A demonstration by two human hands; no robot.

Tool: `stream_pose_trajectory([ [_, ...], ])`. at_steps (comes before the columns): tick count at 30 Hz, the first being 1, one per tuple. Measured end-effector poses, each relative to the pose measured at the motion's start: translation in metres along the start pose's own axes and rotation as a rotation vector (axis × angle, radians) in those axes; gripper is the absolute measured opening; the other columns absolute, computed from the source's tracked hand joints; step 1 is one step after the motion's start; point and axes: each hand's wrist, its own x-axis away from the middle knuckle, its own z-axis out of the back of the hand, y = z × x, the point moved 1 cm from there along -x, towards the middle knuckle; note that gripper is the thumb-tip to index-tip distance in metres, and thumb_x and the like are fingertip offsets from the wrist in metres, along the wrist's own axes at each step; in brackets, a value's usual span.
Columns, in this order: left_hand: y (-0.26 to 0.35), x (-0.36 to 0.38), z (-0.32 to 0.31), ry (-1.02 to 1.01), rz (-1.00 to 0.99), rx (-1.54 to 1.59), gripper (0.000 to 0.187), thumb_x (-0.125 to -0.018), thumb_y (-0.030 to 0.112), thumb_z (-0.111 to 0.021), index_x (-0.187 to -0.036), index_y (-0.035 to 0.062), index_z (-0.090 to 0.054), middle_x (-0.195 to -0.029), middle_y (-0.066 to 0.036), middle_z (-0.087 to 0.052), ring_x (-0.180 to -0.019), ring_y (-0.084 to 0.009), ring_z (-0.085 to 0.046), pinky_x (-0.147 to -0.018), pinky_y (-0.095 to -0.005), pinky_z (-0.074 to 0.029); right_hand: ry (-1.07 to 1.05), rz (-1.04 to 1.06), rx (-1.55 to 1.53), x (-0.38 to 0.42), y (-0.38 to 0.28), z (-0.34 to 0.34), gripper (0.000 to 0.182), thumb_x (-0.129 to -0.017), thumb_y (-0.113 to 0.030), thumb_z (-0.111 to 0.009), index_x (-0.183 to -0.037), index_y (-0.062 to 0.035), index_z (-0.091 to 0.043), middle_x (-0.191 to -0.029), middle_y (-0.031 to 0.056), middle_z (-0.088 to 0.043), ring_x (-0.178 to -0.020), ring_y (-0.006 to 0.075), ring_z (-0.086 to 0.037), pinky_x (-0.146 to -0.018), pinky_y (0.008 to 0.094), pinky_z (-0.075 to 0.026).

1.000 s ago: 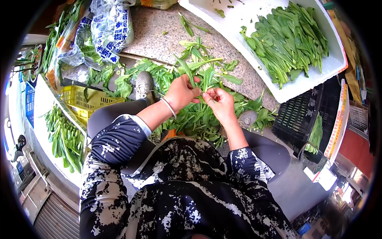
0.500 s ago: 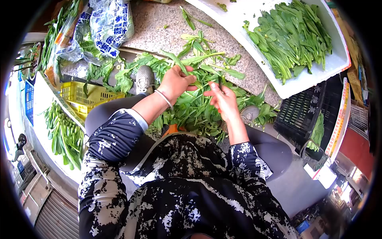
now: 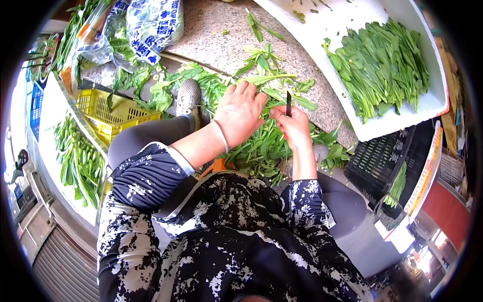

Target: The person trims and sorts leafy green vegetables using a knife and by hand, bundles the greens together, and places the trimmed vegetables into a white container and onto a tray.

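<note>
My left hand (image 3: 238, 111) is over the heap of loose leafy greens (image 3: 259, 146), its back to the camera and its fingers bent. What lies under its fingertips is hidden. Just right of it, my right hand (image 3: 293, 122) is closed on a small knife, whose dark blade (image 3: 289, 100) points up, with a bit of red handle showing below the fingers. Loose leaves (image 3: 261, 60) lie on the stone slab beyond both hands.
A white foam box (image 3: 443, 95) with trimmed greens (image 3: 382, 70) stands at upper right, above a black crate (image 3: 377, 156). At left are a yellow basket (image 3: 118, 118), another white box with greens (image 3: 80, 161) and plastic bags (image 3: 153, 27).
My left hand has turned back-up and moved right over the heap. The leaf it held no longer shows in it. The knife in my right hand now points up, and the view has shifted slightly.
</note>
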Motion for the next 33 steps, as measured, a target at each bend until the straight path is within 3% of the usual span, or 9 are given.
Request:
stream_pose_trajectory([
  [1,-0.002,-0.002,0.001,0.002,0.015,-0.001,0.026,-0.073,0.028,-0.062,-0.088,0.0064,-0.057,-0.083,-0.010,-0.063,-0.082,-0.0250,-0.061,-0.083,-0.0356,-0.040,-0.089,-0.018,-0.075,-0.002,-0.003,-0.003,0.015,-0.077,-0.013,-0.066,-0.084,-0.0007,-0.063,-0.068,0.0035,-0.060,-0.048,0.0037,-0.044,-0.041,0.0162,-0.032],
  [3,-0.008,-0.004,-0.003,-0.581,0.134,0.037,0.018,-0.076,0.018,-0.056,-0.089,0.0058,-0.058,-0.083,-0.010,-0.064,-0.082,-0.0238,-0.062,-0.079,-0.0350,-0.044,-0.152,-0.017,-0.113,-0.008,-0.005,-0.011,0.016,-0.078,-0.016,-0.065,-0.084,-0.0013,-0.063,-0.067,0.0036,-0.060,-0.047,0.0033,-0.043,-0.040,0.0159,-0.030],
  [6,-0.004,-0.011,0.012,-0.750,0.147,0.093,0.019,-0.075,0.008,-0.053,-0.094,0.0056,-0.052,-0.081,-0.010,-0.063,-0.078,-0.0221,-0.063,-0.073,-0.0341,-0.048,-0.107,-0.005,-0.107,-0.037,-0.012,-0.016,0.025,-0.083,-0.027,-0.059,-0.085,-0.0018,-0.062,-0.070,0.0051,-0.061,-0.045,0.0037,-0.042,-0.038,0.0166,-0.029],
  [10,0.002,-0.006,0.031,-0.683,0.068,0.092,0.021,-0.072,0.006,-0.054,-0.093,0.0037,-0.053,-0.083,-0.010,-0.062,-0.074,-0.0232,-0.063,-0.069,-0.0357,-0.049,0.050,0.204,0.153,-0.127,-0.012,-0.027,0.022,-0.084,-0.021,-0.057,-0.084,0.0006,-0.063,-0.070,0.0033,-0.061,-0.049,0.0057,-0.048,-0.043,0.0202,-0.037],
  [19,-0.010,-0.007,0.053,-0.305,0.189,0.281,0.023,-0.069,0.003,-0.052,-0.092,0.0007,-0.050,-0.084,-0.012,-0.057,-0.080,-0.0255,-0.059,-0.070,-0.0328,-0.047,0.496,0.524,0.893,-0.291,-0.045,-0.076,0.041,-0.067,-0.038,-0.067,-0.090,-0.0047,-0.064,-0.085,0.0152,-0.064,-0.080,0.0319,-0.062,-0.069,0.0393,-0.048],
  [23,-0.018,-0.014,0.052,-0.288,0.209,0.342,0.022,-0.071,0.004,-0.052,-0.092,0.0007,-0.050,-0.085,-0.014,-0.056,-0.080,-0.0269,-0.058,-0.072,-0.0346,-0.046,0.371,0.384,0.957,-0.312,-0.025,-0.068,0.033,-0.068,-0.030,-0.069,-0.088,-0.0037,-0.064,-0.078,0.0110,-0.065,-0.072,0.0243,-0.063,-0.064,0.0343,-0.048],
  [25,-0.019,-0.018,0.051,-0.121,0.256,0.420,0.018,-0.074,0.005,-0.052,-0.091,0.0008,-0.050,-0.083,-0.014,-0.055,-0.080,-0.0282,-0.058,-0.071,-0.0354,-0.046,0.150,0.323,0.599,-0.328,0.005,-0.053,0.023,-0.069,-0.020,-0.068,-0.087,-0.0056,-0.064,-0.075,0.0076,-0.064,-0.062,0.0181,-0.060,-0.059,0.0306,-0.047],
  [29,-0.025,-0.027,0.044,0.158,0.532,1.183,0.013,-0.080,0.016,-0.060,-0.085,0.0041,-0.058,-0.064,-0.003,-0.056,-0.052,-0.0153,-0.050,-0.050,-0.0299,-0.041,0.047,0.325,0.319,-0.231,-0.023,-0.048,0.014,-0.072,-0.011,-0.066,-0.082,-0.0015,-0.062,-0.069,0.0026,-0.060,-0.053,0.0085,-0.052,-0.050,0.0227,-0.042],
  [33,-0.034,-0.025,0.042,0.074,1.132,1.845,0.014,-0.085,0.018,-0.054,-0.088,0.0067,-0.061,-0.063,0.003,-0.047,-0.054,-0.0068,-0.040,-0.050,-0.0224,-0.034,-0.042,0.303,0.291,-0.126,-0.061,-0.024,0.013,-0.075,-0.010,-0.066,-0.081,0.0005,-0.061,-0.069,0.0005,-0.058,-0.052,0.0068,-0.049,-0.048,0.0209,-0.040],
])
